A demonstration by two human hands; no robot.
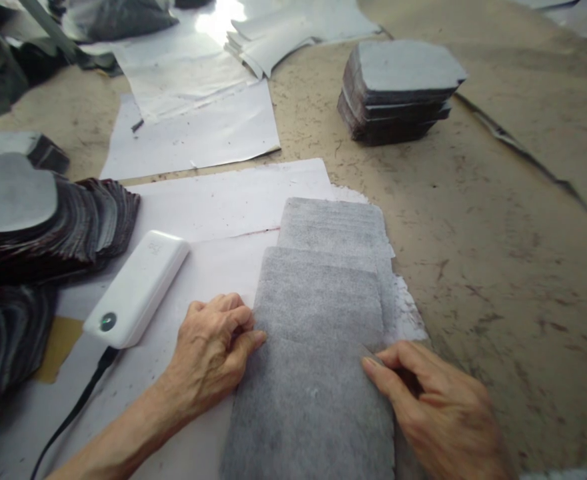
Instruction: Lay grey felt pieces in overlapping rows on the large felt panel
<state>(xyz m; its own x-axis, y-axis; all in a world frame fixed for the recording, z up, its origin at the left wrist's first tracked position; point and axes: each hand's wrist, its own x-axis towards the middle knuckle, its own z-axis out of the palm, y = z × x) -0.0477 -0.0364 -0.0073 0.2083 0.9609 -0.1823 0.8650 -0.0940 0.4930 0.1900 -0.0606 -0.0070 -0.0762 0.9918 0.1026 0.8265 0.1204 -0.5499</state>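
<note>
In the head view, the person's left hand (213, 340) is resting at the left edge of the grey sheets (313, 407), its fingers curling inward and its thumb tip touching that edge; whether it is gripping any of them, I cannot tell. The right hand (438, 400) is pinching the right edge of the grey sheets between thumb and forefinger, with its other fingers folding under. The grey sheets are lying in front of the person, between the two hands, overlapping in steps and running out of the bottom of the view. Their far end is lying over white paper (223, 210), which is covering part of the brown table surface (498, 280).

To the left of the left hand, a white device (138, 287) is lying at a slant, and a black cable (76, 413) is running from its near end. Beyond it, a dark layered stack (98, 220) is leaning in a fan, with another fanned stack (8, 347) sitting nearer. Farther off on the right, a block of pale-topped pieces (403, 67) is standing on the brown surface, well apart from both hands
</note>
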